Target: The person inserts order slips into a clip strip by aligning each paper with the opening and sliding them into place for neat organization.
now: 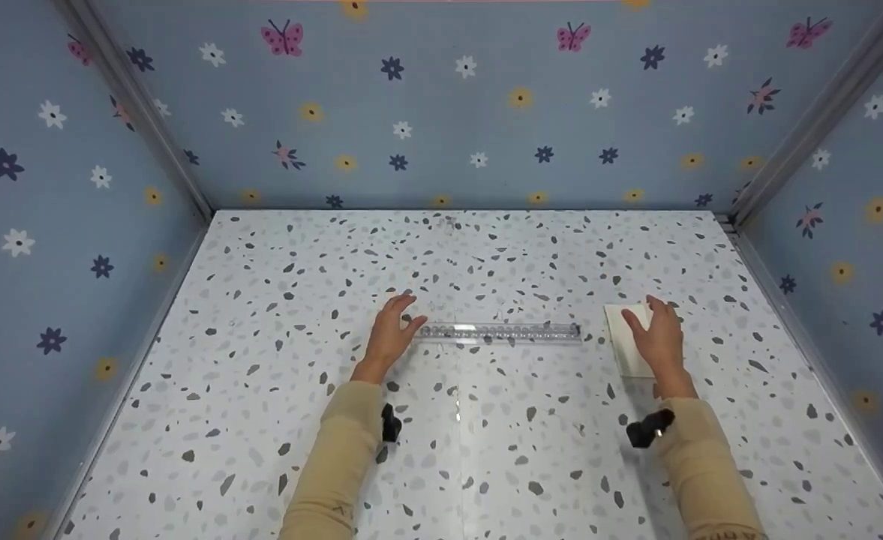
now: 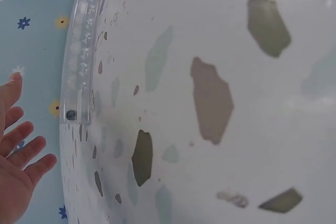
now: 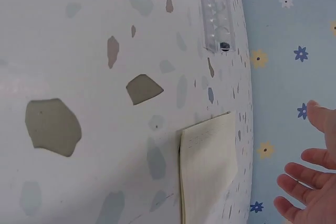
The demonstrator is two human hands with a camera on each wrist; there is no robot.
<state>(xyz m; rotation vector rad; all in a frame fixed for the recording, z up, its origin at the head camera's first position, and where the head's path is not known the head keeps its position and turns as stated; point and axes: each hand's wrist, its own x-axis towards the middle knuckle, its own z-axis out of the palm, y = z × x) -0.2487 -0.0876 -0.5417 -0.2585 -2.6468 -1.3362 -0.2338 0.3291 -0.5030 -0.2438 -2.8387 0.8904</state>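
Note:
A long clear plastic strip [image 1: 501, 333] lies crosswise on the speckled table, with a row of round shapes along it. At each end of it a small dark spot shows in the wrist views. My left hand [image 1: 391, 337], fingers loosely spread, is at the strip's left end and holds nothing. On the right lies a pale yellow paper pad [image 1: 624, 346], flat on the table, with faint marks near one edge in the right wrist view. My right hand [image 1: 660, 345] hovers over the pad's right side, hiding part of it, its fingers relaxed and apart.
The speckled white table [image 1: 441, 255] has a seam running toward me in the middle. Blue panels [image 1: 441, 90] with flowers and butterflies enclose it at the back and both sides. A dark wrist mount [image 1: 650, 429] sits at the right sleeve, another [image 1: 390, 424] at the left.

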